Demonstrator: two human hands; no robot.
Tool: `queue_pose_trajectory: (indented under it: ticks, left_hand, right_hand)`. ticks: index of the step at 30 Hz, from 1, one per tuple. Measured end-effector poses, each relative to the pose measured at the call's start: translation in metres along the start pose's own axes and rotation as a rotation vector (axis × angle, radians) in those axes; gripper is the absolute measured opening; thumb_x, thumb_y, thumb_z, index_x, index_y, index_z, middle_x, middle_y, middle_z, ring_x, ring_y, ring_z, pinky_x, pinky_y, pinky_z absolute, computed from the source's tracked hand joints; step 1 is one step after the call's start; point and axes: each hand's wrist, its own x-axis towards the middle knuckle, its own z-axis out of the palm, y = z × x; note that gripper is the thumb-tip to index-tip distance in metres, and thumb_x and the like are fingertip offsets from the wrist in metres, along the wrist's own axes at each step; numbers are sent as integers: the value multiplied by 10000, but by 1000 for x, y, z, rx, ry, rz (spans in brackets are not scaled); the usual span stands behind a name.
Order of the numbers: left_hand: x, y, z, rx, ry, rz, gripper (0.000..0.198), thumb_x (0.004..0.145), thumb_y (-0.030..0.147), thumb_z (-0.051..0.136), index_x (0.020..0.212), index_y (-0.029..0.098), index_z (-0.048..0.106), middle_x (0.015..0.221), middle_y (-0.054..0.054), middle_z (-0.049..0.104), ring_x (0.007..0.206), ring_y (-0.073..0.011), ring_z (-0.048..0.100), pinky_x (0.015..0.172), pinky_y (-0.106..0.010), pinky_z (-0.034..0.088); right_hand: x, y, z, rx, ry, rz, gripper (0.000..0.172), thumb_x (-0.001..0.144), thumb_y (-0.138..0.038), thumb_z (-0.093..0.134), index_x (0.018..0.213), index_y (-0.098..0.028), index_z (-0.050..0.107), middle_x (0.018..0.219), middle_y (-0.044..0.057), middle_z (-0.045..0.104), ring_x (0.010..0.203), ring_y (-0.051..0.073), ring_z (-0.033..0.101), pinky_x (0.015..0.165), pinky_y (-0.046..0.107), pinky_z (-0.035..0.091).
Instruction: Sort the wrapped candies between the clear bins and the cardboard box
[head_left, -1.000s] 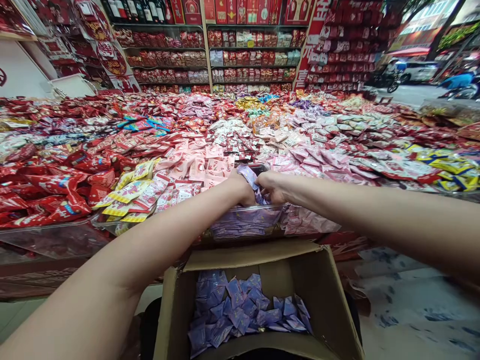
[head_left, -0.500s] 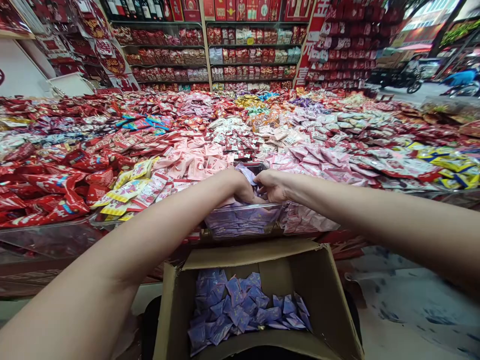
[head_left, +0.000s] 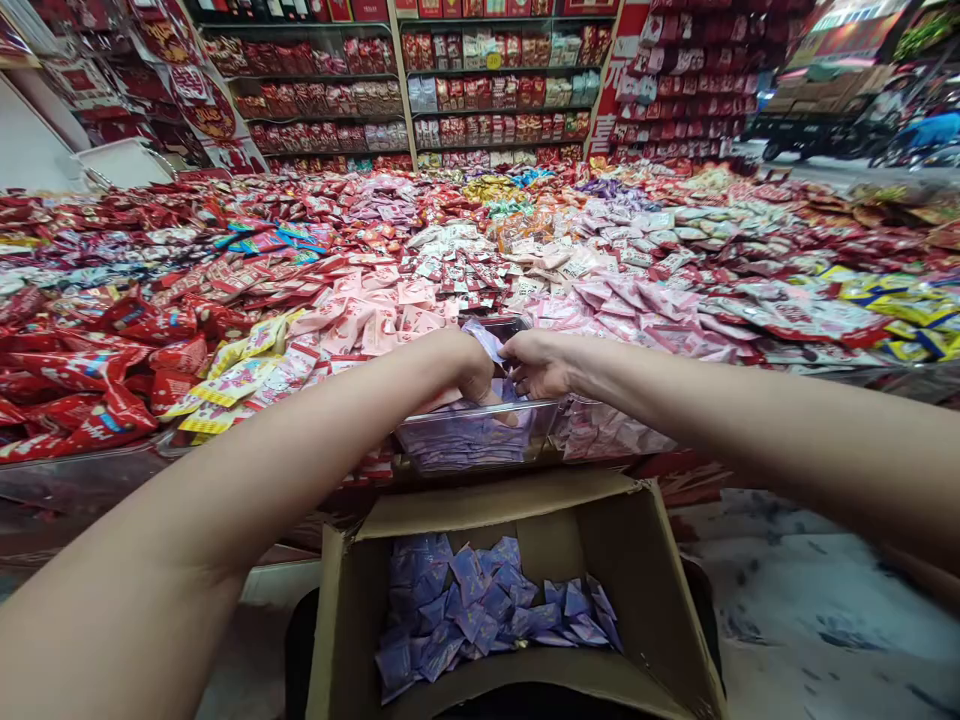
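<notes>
My left hand [head_left: 480, 372] reaches down into a clear plastic bin [head_left: 480, 408], its fingers curled against small purple packets [head_left: 461, 445] and partly hidden. A pale purple packet [head_left: 482, 338] sticks up between my hands. My right hand [head_left: 541, 362] is bent in from the right at the bin's far side, thumb and fingers closed on this packet's edge. What lies under my fingers is partly hidden. Below the bin, an open cardboard box [head_left: 615, 560] tilts toward me, with many purple packets [head_left: 472, 600] lying loose in it.
Heaps of wrapped sweets spread across the wide display. Pink packets [head_left: 615, 430] lie right of the bin; yellow-and-white packets [head_left: 232, 385] and red bags [head_left: 97, 390] lie left. Stocked shelves [head_left: 412, 100] stand behind. A street with a loaded cart [head_left: 817, 120] shows at the upper right.
The view has shifted slightly, so the display sits a little further left and higher. My hands stay in the bin, with only slight finger movement. The packets in the box look the same.
</notes>
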Motion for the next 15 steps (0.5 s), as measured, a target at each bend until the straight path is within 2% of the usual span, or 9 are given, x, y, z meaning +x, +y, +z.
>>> queue_pose_trajectory:
  ticks: [2,4,8,10,13,15]
  left_hand:
    - [0,-1,0,-5,2,30,793,507,509,637,1247,302,436,1322,0,415,1212,-306,318,1011,-350,227]
    - [0,-3,1,-18,-25,12,795,513,527,627,1254,335,412,1357,19,365,1239,-304,277,1029,-362,190]
    - [0,-5,3,-17,-56,-88,812,505,564,618,1259,395,369,1371,-3,341,1240,-358,254,1013,-505,130]
    - [-1,-3,3,8,-41,-90,815,505,580,612,1260,390,369,1365,-29,351,1231,-372,262,1000,-542,105]
    - [-3,-1,1,38,-47,-77,811,512,613,584,1260,377,378,1363,-43,352,1222,-369,274,993,-534,128]
    - [-4,0,0,42,-47,-76,802,514,625,572,1255,381,385,1363,-38,352,1222,-368,271,989,-533,134]
  right_hand:
    - [-8,-7,-1,-117,80,-59,204,820,-165,370,636,-152,455,414,-45,402,392,86,414,466,249,444]
    - [-17,-19,-7,-278,179,-187,166,783,-125,421,625,-140,467,436,-35,432,431,91,462,493,259,455]
    - [-30,-48,-33,-714,311,-509,92,703,-113,552,612,-107,542,534,16,532,627,139,571,595,277,468]
    - [-32,-55,-43,-945,362,-597,87,677,-136,592,599,-103,572,559,32,555,711,166,580,636,292,459]
    - [-32,-49,-44,-1296,404,-590,33,597,-107,638,612,-103,609,603,50,589,789,206,580,684,321,446]
    - [-28,-39,-36,-1509,338,-525,74,553,-78,643,621,-104,629,633,59,605,815,221,581,706,324,441]
